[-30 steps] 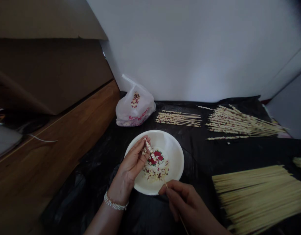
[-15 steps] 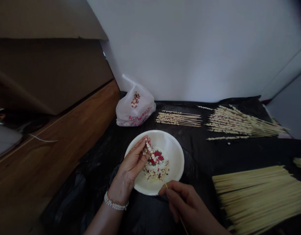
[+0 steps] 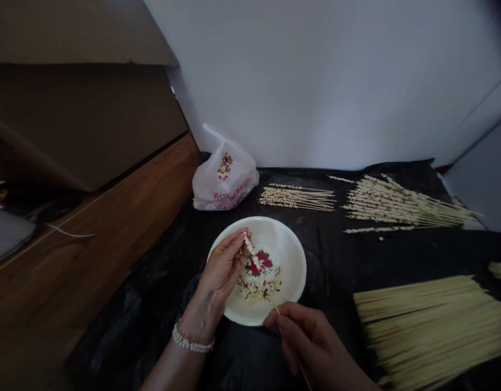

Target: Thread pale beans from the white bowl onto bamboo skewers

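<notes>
My right hand point(image 3: 301, 331) is closed around the lower part of a thin bamboo skewer point(image 3: 277, 309), which slants up and left over a white bowl point(image 3: 293, 252). Small pale pieces point(image 3: 251, 248) are threaded along the skewer's upper end. At that tip, my left hand point(image 3: 223, 263) has thumb and fingers closed on a small pale piece; other pieces seem to lie in its curled fingers, partly hidden. Loose pale and dark-red pieces point(image 3: 256, 290) lie in the bowl, below a red and green printed pattern.
Behind the bowl stands a white plastic bag point(image 3: 226, 184) of similar pieces. Threaded skewers lie in a small pile point(image 3: 297, 197) and a larger pile point(image 3: 391, 203) on black plastic sheeting point(image 3: 331, 260). Bare skewers point(image 3: 433, 326) are at right. A cardboard box point(image 3: 91, 119) stands at left.
My left fingers have shifted slightly at the skewer's tip and curled in a little more. My right hand keeps its hold on the skewer, nearly still.
</notes>
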{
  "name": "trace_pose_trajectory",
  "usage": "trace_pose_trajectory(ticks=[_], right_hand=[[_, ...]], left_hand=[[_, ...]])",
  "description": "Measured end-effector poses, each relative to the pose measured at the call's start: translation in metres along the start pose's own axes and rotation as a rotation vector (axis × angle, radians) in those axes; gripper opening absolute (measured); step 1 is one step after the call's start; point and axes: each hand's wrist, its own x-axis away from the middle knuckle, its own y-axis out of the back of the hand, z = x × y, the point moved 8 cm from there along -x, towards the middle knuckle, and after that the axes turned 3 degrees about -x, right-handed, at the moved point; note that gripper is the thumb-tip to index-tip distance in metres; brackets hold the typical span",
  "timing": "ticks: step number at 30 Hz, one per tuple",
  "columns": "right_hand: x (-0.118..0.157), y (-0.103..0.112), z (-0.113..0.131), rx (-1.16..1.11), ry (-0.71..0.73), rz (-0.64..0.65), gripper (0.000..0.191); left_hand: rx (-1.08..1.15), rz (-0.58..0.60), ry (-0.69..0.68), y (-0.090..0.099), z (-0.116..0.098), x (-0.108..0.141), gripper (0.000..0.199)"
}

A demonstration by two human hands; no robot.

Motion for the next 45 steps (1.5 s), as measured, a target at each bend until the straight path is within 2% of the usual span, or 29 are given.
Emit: trace_pose_trajectory(ticks=[4,12,15,26,29,33,37,45], right_hand=[[-0.001,0.004,0.005,0.021,0.030,-0.020,0.043],[-0.002,0.004,0.009,0.037,0.058,0.007,0.036],[-0.002,0.002,0.006,0.007,0.030,0.019,0.036],[-0.001,0.003,0.003,0.018,0.059,-0.008,0.037],[-0.001,0.003,0.003,0.029,0.058,0.003,0.038],[-0.003,0.006,0.005,0.023,0.062,0.009,0.035],[-0.007,0.010,0.006,0.016,0.080,-0.002,0.034],[-0.010,0.010,0.010,0.103,0.070,-0.012,0.037]], left_hand=[[0.040,0.008,-0.006,-0.002,0.000,0.000,0.018],[0.159,0.027,0.169,-0.001,0.011,0.000,0.040],[0.187,0.036,0.196,-0.003,0.012,0.000,0.041],[0.040,0.103,0.061,0.019,0.015,-0.016,0.041],[0.040,0.102,0.073,0.016,0.016,-0.014,0.036],[0.072,0.090,0.151,0.002,0.014,-0.007,0.023],[0.126,0.087,0.246,-0.011,0.012,0.005,0.025],[0.137,0.211,0.242,-0.019,0.019,0.011,0.015]])
